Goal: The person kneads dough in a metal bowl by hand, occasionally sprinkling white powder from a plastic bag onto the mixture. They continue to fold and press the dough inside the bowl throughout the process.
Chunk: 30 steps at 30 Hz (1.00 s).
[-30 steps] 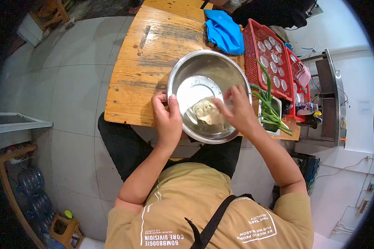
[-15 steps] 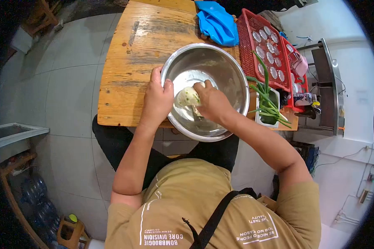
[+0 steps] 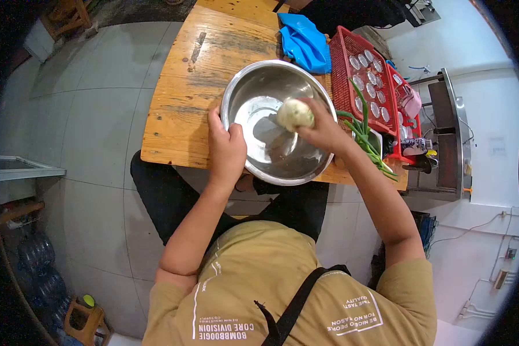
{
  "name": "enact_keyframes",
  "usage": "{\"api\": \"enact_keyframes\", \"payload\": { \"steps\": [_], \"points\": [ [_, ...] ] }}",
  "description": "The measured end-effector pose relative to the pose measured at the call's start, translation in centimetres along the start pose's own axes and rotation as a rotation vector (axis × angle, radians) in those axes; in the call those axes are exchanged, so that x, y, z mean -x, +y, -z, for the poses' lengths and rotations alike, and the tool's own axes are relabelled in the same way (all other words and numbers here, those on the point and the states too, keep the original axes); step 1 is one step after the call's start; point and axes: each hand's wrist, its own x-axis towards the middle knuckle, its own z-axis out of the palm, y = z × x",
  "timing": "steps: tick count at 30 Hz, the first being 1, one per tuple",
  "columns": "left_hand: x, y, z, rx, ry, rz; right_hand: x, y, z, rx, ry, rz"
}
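A wide steel mixing bowl (image 3: 254, 78) sits at the front edge of the wooden table, a few smears on its inside wall. My left hand (image 3: 228, 147) is closed on the bowl's left rim, thumb over the edge. My right hand (image 3: 323, 130) grips a pale lump of dough (image 3: 294, 115) flecked with green bits, held over the bowl's right half. The fingertips behind the dough are partly hidden, and it is slightly blurred. Long green scallions (image 3: 366, 135) lie just right of the bowl, over a small metal container (image 3: 376, 140).
Behind the bowl, a crumpled blue plastic bag (image 3: 303, 43) lies on the wooden table (image 3: 179, 109). A red plastic basket (image 3: 343, 63) with several clear round cups stands at the right, beside another red basket (image 3: 412, 121). At the lower left stands a small wooden stool (image 3: 83, 323).
My right hand has raised the dough from the bowl's bottom and moved it right. My left hand still grips the rim. The whole view has shifted slightly.
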Motion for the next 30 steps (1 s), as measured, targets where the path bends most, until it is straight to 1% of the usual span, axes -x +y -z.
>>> {"api": "enact_keyframes", "payload": {
  "steps": [1,2,3,4,5,6,7,8,9,10,11,12,13,14,15,17,18,19,21,22,25,26,27,29,30],
  "points": [
    [0.6,0.0,0.3,-0.001,0.001,0.002,0.6,-0.3,-0.1,0.230,-0.095,0.026],
    [1.0,0.0,0.6,-0.021,-0.019,-0.014,1.2,-0.9,-0.1,0.208,-0.197,-0.012],
    [1.1,0.0,0.9,-0.043,-0.040,-0.031,1.3,-0.7,-0.4,0.206,-0.198,-0.009],
    [0.8,-0.2,1.3,0.030,-0.055,0.053,1.5,-0.4,-0.8,0.210,-0.210,0.130],
    [0.2,-0.2,1.5,0.029,-0.051,0.054,1.6,-0.5,-1.1,0.215,-0.223,0.270],
    [-0.8,0.0,1.7,-0.014,-0.049,0.052,1.7,-1.1,-1.4,-0.019,-0.128,0.146],
    [-1.7,0.2,1.7,-0.057,-0.047,0.049,1.4,-1.3,-1.6,-0.021,-0.133,0.147],
    [-2.7,0.5,1.7,-0.111,-0.077,0.006,1.1,-1.6,-1.7,0.058,0.036,0.126],
    [-3.6,0.7,1.4,-0.114,-0.079,0.008,0.9,-2.1,-1.8,0.137,0.208,0.100],
    [-4.4,0.8,1.1,-0.159,-0.114,-0.039,0.9,-2.8,-2.2,0.328,0.278,0.130],
    [-5.0,0.9,0.8,-0.206,-0.149,-0.085,0.7,-3.0,-3.2,0.325,0.278,0.127],
    [-5.1,1.6,0.4,-0.275,-0.171,-0.080,0.6,-2.8,-4.5,0.387,0.250,0.004],
    [-5.3,1.7,0.2,-0.279,-0.177,-0.079,0.3,-2.3,-5.7,0.447,0.222,-0.118],
    [-5.3,1.7,0.1,-0.305,-0.189,-0.110,-0.2,-2.4,-7.1,0.620,0.307,-0.007],
    [-5.4,1.6,0.0,-0.330,-0.198,-0.139,-0.8,-2.5,-7.4,0.619,0.305,-0.011],
    [-5.5,1.7,0.1,-0.347,-0.202,-0.139,-1.8,-3.4,-7.3,0.623,0.114,-0.105],
    [-5.4,1.7,0.1,-0.364,-0.204,-0.145,-1.9,-3.6,-7.4,0.632,0.142,-0.038],
    [-5.4,1.5,0.2,-0.366,-0.210,-0.136,-2.3,-3.4,-7.7,0.629,0.135,-0.046],
    [-5.4,1.4,0.0,-0.354,-0.204,-0.163,-3.8,-2.6,-7.6,0.679,0.094,0.069],
    [-5.4,1.4,0.0,-0.352,-0.208,-0.161,-4.7,-1.7,-7.6,0.754,0.197,0.208],
    [-5.3,1.7,0.1,-0.339,-0.199,-0.162,-7.3,-0.6,-6.9,0.738,0.176,0.234],
    [-5.2,1.6,0.1,-0.346,-0.198,-0.163,-8.2,-0.5,-6.7,0.706,0.240,0.260],
    [-5.3,1.5,0.1,-0.351,-0.196,-0.168,-8.7,-0.4,-6.6,0.714,0.247,0.269],
    [-5.3,1.4,0.1,-0.341,-0.178,-0.171,-9.4,-0.6,-6.3,0.713,0.236,0.099],
    [-5.2,1.5,0.0,-0.338,-0.177,-0.142,-9.3,-1.3,-6.4,0.645,0.233,-0.018]
  ]
}}
